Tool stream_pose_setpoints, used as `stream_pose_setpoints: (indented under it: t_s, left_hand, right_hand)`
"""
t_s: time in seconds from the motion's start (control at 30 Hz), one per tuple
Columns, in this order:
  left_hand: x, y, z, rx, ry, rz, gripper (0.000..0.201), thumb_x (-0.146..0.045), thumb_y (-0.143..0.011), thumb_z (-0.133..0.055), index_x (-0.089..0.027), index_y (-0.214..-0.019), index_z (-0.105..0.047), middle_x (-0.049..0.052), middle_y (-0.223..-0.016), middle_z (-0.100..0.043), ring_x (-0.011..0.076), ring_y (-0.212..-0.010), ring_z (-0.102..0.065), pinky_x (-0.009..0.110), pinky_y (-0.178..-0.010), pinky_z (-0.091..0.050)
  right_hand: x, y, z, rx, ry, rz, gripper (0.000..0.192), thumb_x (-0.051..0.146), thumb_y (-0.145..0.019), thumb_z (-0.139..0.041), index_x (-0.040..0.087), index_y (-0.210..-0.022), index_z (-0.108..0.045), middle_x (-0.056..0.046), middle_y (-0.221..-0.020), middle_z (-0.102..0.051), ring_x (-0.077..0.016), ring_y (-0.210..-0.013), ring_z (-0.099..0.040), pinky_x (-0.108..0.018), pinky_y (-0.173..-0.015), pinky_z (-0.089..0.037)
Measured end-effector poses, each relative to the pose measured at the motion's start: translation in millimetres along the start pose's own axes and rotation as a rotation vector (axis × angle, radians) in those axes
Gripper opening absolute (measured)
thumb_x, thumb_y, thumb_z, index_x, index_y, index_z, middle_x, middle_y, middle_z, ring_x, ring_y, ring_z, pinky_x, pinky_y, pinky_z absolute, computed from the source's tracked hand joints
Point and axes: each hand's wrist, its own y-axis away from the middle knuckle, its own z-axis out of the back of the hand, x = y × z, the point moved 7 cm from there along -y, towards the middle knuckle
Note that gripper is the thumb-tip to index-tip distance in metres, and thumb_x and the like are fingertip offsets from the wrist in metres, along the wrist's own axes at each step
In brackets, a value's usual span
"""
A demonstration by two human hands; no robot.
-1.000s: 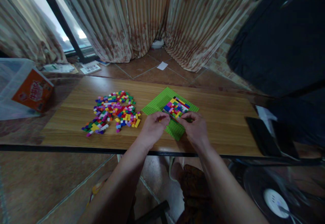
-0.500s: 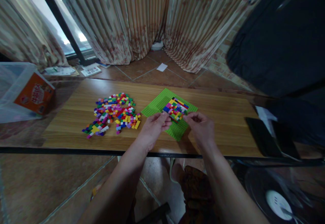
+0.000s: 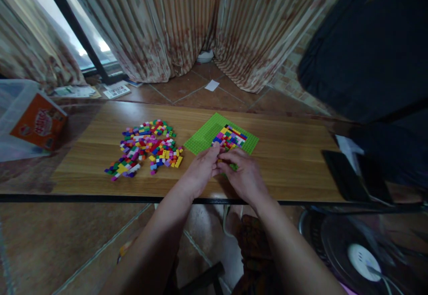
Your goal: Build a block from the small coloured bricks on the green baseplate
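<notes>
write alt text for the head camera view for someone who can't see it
A person's left hand and right hand meet at the near edge of a green baseplate carrying a patch of small coloured bricks on a wooden table. A loose brick pile lies to the left.

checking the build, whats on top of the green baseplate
A patch of mixed-colour bricks sits on the green baseplate. The left hand and right hand cover its near corner, hiding whatever lies there.
</notes>
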Motion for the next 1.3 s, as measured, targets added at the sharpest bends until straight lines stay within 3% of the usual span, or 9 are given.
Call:
stream_pose_setpoints:
  t_s: [0.5, 0.67, 0.87, 1.1, 1.3]
  left_hand:
    - [4, -2, 0.1, 0.026, -0.125, -0.019, 0.039, -0.051, -0.079, -0.070, -0.013, -0.085, -0.068, 0.005, -0.082, -0.069, 0.0124, -0.075, -0.063, 0.027, -0.077, -0.050]
    - [-4, -3, 10.1, -0.044, -0.354, -0.093, 0.026, -0.041, -0.083, -0.065, -0.015, -0.090, -0.067, 0.004, -0.093, -0.069, 0.0130, -0.079, -0.063, 0.028, -0.078, -0.050]
    - [-10, -6, 13.2, -0.068, -0.529, -0.183, 0.017, -0.033, -0.082, -0.061, -0.016, -0.081, -0.065, 0.000, -0.078, -0.063, 0.0131, -0.074, -0.060, 0.026, -0.071, -0.048]
    - [-9, -12, 16.2, -0.065, -0.593, -0.246, 0.017, -0.032, -0.081, -0.060, -0.016, -0.085, -0.065, 0.000, -0.076, -0.061, 0.0129, -0.072, -0.058, 0.025, -0.068, -0.046]
    - [-10, -19, 31.8, -0.225, -0.643, -0.241, 0.039, -0.029, -0.081, -0.063, -0.013, -0.117, -0.060, 0.002, -0.079, -0.064, 0.0136, -0.069, -0.061, 0.025, -0.063, -0.045]
  right_hand:
    - [-2, 1, 2, 0.073, 0.086, -0.044, 0.016, 0.017, -0.088, -0.054, 0.021, -0.086, -0.070, -0.004, -0.089, -0.072, -0.0197, -0.086, -0.065, -0.033, -0.080, -0.047]
    - [-22, 0, 31, -0.112, -0.033, -0.147, 0.015, 0.029, -0.088, -0.058, 0.021, -0.086, -0.071, -0.004, -0.088, -0.074, -0.0192, -0.081, -0.067, -0.032, -0.077, -0.049]
    - [-49, 2, 54, -0.204, -0.090, -0.293, 0.019, 0.035, -0.083, -0.062, 0.019, -0.083, -0.072, -0.005, -0.081, -0.075, -0.0210, -0.075, -0.067, -0.033, -0.071, -0.050]
    - [-48, 2, 41, -0.133, -0.108, -0.289, 0.019, 0.035, -0.083, -0.061, 0.019, -0.080, -0.071, -0.004, -0.078, -0.073, -0.0192, -0.073, -0.066, -0.031, -0.069, -0.047]
    - [-47, 1, 31, -0.112, -0.106, -0.271, 0.019, 0.035, -0.084, -0.060, 0.020, -0.081, -0.071, -0.004, -0.080, -0.073, -0.0201, -0.075, -0.066, -0.031, -0.072, -0.046]
